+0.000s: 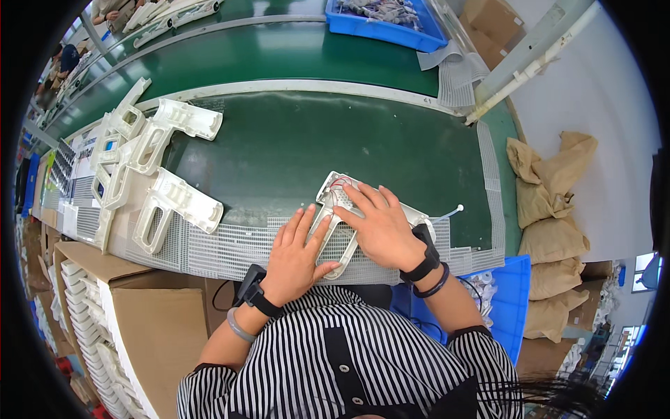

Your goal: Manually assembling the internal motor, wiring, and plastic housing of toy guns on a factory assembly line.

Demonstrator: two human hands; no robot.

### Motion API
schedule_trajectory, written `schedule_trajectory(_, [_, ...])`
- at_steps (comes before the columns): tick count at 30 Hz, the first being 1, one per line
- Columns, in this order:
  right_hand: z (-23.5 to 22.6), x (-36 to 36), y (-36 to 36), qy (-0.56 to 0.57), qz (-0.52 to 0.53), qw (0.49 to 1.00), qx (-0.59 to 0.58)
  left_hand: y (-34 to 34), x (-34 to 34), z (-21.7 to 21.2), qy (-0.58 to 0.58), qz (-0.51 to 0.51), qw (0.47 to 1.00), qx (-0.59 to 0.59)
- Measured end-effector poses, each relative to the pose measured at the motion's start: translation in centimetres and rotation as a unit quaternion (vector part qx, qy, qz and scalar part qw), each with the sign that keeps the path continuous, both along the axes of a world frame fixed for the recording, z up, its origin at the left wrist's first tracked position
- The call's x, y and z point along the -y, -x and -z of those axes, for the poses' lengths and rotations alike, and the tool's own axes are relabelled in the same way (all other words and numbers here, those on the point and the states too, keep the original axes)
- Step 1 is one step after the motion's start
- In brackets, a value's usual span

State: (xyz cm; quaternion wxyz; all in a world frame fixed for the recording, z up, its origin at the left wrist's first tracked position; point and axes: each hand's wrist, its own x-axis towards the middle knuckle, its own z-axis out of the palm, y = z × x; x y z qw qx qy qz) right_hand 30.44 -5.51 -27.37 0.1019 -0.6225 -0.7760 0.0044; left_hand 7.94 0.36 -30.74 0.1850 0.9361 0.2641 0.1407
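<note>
A white plastic housing half (pixel 338 242), shaped like a gun with a looped handle, lies on the table before me with its hollow side up. Thin red wires (pixel 340 181) run inside its upper left end. My left hand (pixel 293 258) rests along the left of the handle, fingers stretched and thumb at its lower end. Over the housing's body lies my right hand (pixel 388 230), its fingers spread and the tips by the wires. The palm hides much of the body. A thin white cable with a round tip (pixel 459 208) sticks out at the right.
Several similar white housing halves (pixel 183 199) are piled at the left. Below them stands a cardboard box (pixel 160 335) of white parts. A blue bin (pixel 513 300) is at my right, near brown sacks (pixel 551 241). Another blue tray (pixel 387 31) sits beyond the table's far rail.
</note>
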Motion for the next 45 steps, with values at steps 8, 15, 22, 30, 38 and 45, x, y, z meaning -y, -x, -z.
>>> schedule_trajectory(8, [1.0,0.1,-0.2,0.010,0.028,0.999,-0.044,-0.4,0.1,-0.8,-0.038,-0.007,0.998,-0.046])
schedule_trajectory(15, [-4.4,6.5,-1.6,-0.066,0.145,0.980,-0.115,0.8,-0.8,-3.2,0.082,-0.006,0.996,0.041])
schedule_trajectory(22, [-2.0,14.1,-5.1,-0.098,0.327,0.921,-0.188,-3.6,-4.0,-7.9,0.033,0.102,0.994,0.005])
schedule_trajectory(30, [0.9,13.7,-4.1,-0.019,0.371,0.895,-0.248,-14.6,-3.0,-5.6,0.046,0.267,0.962,0.029])
schedule_trajectory(38, [1.5,12.7,-4.6,-0.080,0.391,0.885,-0.239,-18.0,-2.2,-6.0,0.014,0.327,0.944,0.043])
schedule_trajectory(45, [-0.3,14.7,-3.2,-0.167,0.223,0.933,-0.227,-19.2,-2.1,-7.2,-0.086,0.414,0.906,-0.024])
